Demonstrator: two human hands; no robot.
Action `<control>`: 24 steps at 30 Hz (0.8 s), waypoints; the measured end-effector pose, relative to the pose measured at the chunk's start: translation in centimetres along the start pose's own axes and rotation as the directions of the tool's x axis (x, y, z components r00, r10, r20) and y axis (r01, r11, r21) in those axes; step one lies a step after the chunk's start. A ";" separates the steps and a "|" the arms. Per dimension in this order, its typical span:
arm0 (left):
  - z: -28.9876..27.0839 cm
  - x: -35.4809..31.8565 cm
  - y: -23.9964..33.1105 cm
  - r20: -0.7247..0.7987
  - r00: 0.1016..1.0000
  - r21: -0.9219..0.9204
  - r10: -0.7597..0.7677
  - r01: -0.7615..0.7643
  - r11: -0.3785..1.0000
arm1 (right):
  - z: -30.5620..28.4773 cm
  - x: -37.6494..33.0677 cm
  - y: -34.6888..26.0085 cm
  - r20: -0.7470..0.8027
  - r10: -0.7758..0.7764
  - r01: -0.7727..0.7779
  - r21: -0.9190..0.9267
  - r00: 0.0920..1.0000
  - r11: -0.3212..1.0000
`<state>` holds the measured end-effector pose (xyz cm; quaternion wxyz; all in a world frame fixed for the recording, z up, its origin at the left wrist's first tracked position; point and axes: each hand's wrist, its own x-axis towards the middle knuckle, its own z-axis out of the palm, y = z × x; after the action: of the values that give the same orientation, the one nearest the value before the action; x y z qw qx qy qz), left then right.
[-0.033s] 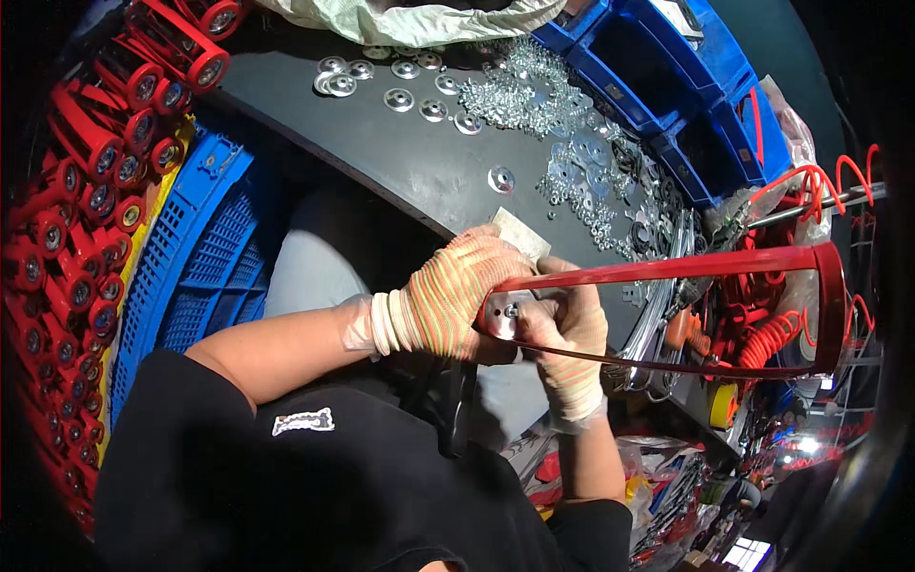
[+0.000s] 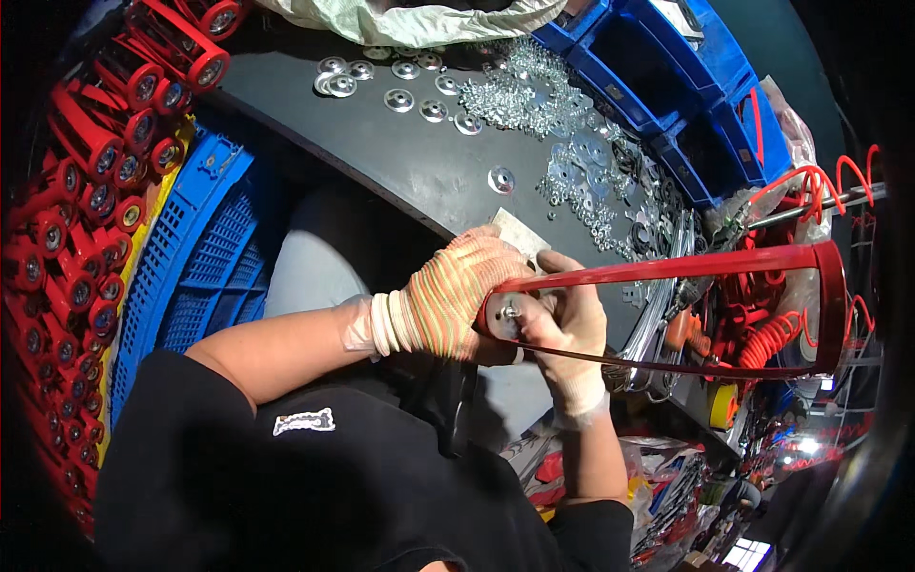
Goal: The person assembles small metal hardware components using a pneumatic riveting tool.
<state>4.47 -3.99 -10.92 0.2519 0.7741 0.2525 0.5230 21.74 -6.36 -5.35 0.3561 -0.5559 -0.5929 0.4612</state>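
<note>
Dark and curved, the tabletop (image 2: 419,162) is stretching away beyond our fingers, and we are working just at its near edge. Our left hand (image 2: 456,297), in a striped knit glove, is wrapping closed around the near end of a long red U-shaped bracket (image 2: 667,272), gripping the small wheel hub (image 2: 505,315) seated between its two arms. Our right hand (image 2: 570,324), in a pale glove, is closing its fingers (image 2: 543,319) on that same end from the other side, pinching at the metal axle piece in the hub. Compared with the frame just before, nothing is shifting: both hands are keeping the same grip and the bracket is lying at the same angle, its closed bend pointing off to the right of our fingers, so the fitting at the hub is, we judge, still under way. Above our fingers, loose silver washers (image 2: 398,99) and a heap of small nuts (image 2: 515,95) are lying scattered. Farther up and right, blue bins (image 2: 658,76) are standing in a row. Far to the left of our fingers, finished red wheel brackets (image 2: 86,181) are piling beside a blue crate (image 2: 191,257), and red coiled hoses (image 2: 772,338) are hanging to the right.
</note>
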 end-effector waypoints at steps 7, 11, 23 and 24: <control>-4.2 0.5 -0.2 0.247 0.960 -0.274 -0.130 0.198 0.941 | -23.0 2.4 6.5 -0.272 -0.120 0.252 0.526 0.955 0.812; -6.4 6.1 -4.8 0.053 0.972 0.042 -0.229 0.227 0.973 | -33.1 -2.4 10.6 -0.290 -0.185 -0.137 -0.808 0.939 0.573; -7.5 12.5 -13.4 0.428 0.888 0.661 -0.170 -0.179 0.729 | -26.7 -4.9 0.9 -0.418 -0.054 -0.360 -0.836 0.907 0.414; -7.2 12.2 -13.5 0.384 0.920 0.689 -0.079 -0.229 0.688 | -25.9 -6.6 0.4 -0.448 -0.212 -0.110 -0.591 0.869 0.799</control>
<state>0.00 14.96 -9.05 -0.0506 0.9066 0.3506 0.2294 46.93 -8.96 3.16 0.3136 -0.7212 -0.6121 0.0828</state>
